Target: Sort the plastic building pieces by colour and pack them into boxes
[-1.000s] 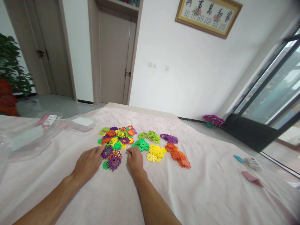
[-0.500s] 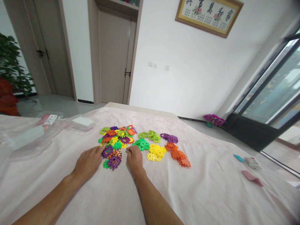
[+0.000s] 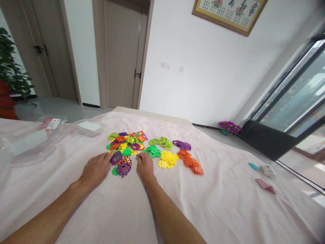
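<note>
Five one-colour groups already lie apart on the cloth [image 3: 122, 210]: lime [image 3: 162, 142], purple [image 3: 181, 145], green [image 3: 152, 151], yellow [image 3: 167, 160] and orange [image 3: 192, 165], close together just right of the hands. By the look of it, the sorting is about half done. A mixed heap [image 3: 127, 141] remains beyond the fingers, with orange, yellow, green and purple jumbled together.

Between the hands sits a small clump [image 3: 123, 166] of purple pieces with a bit of orange and green at its edge. The pieces are flat plastic discs with notched rims (snowflake-like), bright and thin, some overlapping.

The left hand [image 3: 95, 170] lies released on the cloth, its forefinger stretched out and touching the clump's left edge. The right hand [image 3: 146, 168] rests knuckles up at the clump's right side, fingers curled under. Whether it pinches a piece I cannot tell.

Clear packaging [image 3: 30, 149] lies well to the left. A pink wedge [image 3: 265, 185] and a white block [image 3: 267, 171] lie far right.
</note>
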`<state>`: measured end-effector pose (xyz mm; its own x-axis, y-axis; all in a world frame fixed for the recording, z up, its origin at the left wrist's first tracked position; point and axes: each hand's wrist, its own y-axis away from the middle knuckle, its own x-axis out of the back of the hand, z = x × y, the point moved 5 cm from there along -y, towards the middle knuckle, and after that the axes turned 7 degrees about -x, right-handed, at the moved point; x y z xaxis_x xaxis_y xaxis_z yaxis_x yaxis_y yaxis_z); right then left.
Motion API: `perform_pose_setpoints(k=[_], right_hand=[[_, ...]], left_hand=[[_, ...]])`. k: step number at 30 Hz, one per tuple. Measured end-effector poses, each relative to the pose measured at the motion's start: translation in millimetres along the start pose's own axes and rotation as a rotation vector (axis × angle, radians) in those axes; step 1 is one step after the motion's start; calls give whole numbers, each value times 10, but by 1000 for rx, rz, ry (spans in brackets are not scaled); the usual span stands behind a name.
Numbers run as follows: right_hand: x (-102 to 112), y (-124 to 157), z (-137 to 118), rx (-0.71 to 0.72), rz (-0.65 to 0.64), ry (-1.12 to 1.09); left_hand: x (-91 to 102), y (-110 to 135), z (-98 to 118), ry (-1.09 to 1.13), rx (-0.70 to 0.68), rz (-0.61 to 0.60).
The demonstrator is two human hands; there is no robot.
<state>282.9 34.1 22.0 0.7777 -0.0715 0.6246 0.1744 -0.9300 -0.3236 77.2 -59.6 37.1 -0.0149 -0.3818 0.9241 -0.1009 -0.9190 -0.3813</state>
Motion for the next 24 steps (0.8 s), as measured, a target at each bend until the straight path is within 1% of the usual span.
perform_pose_setpoints(k=[7, 16, 20, 24], right_hand=[[-12, -2, 23, 15, 7, -14], [-3, -26, 50, 16, 21, -47], [-1, -14, 19, 32, -23, -10], [19, -89, -62, -31, -71, 91]], left_hand=[[-40, 11, -26, 19, 7, 13], [-42, -10, -12, -44, -23, -2], [-67, -13, -18, -33, -37, 6], [-89, -16, -20, 3, -72, 30]])
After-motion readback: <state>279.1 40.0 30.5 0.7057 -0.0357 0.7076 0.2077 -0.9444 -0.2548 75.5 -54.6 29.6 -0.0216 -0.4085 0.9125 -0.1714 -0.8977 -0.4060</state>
